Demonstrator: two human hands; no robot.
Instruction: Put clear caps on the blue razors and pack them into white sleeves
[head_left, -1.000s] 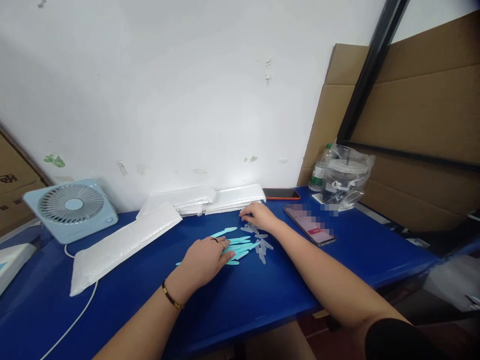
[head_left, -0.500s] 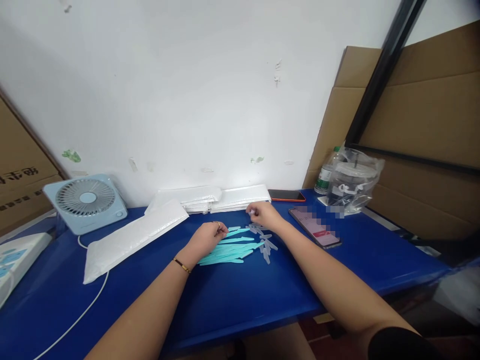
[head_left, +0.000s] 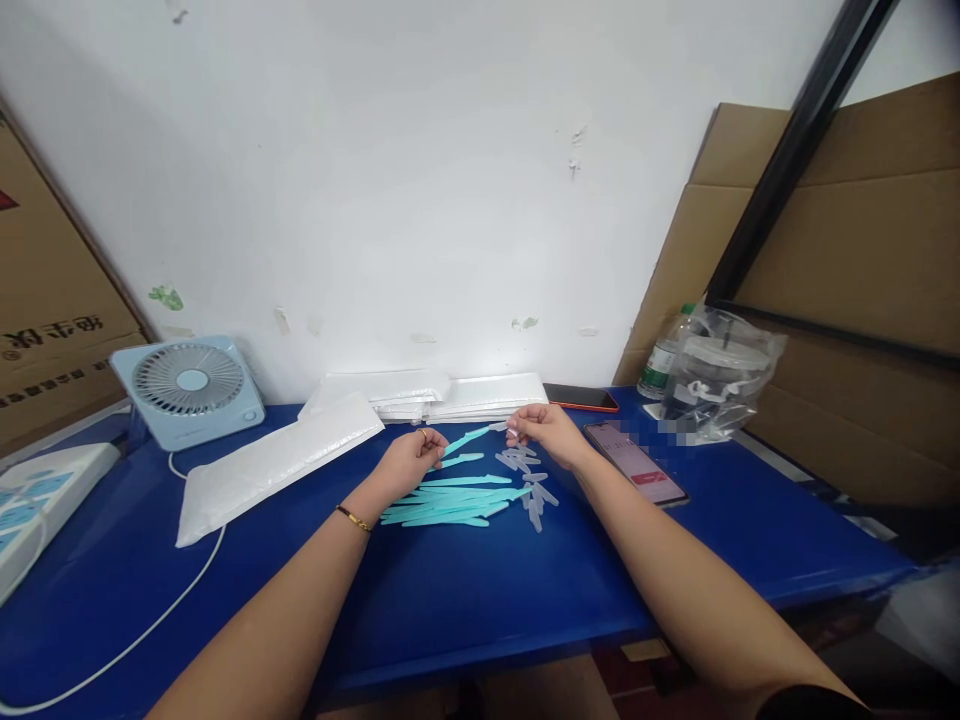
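Note:
A loose pile of turquoise plastic sticks (head_left: 450, 500) lies on the blue table (head_left: 480, 600), with several small clear caps (head_left: 534, 492) scattered at its right end. My left hand (head_left: 409, 458) is closed in a pinch on one turquoise stick (head_left: 466, 439), lifted off the pile and pointing right. My right hand (head_left: 546, 428) is closed in a pinch on a small clear cap (head_left: 501, 427), held at the tip of that stick. The two pieces meet or nearly meet between my hands.
White foam packets (head_left: 431, 395) lie stacked against the wall, one longer packet (head_left: 277, 465) angled left. A light blue fan (head_left: 189, 390) with a white cable stands at left. Two phones (head_left: 636, 463), a bagged jar (head_left: 716, 375) and cardboard sit at right.
My left hand went from lying flat on the pile to lifting one stick. My right hand rose from the caps with one pinched and came to the stick's tip.

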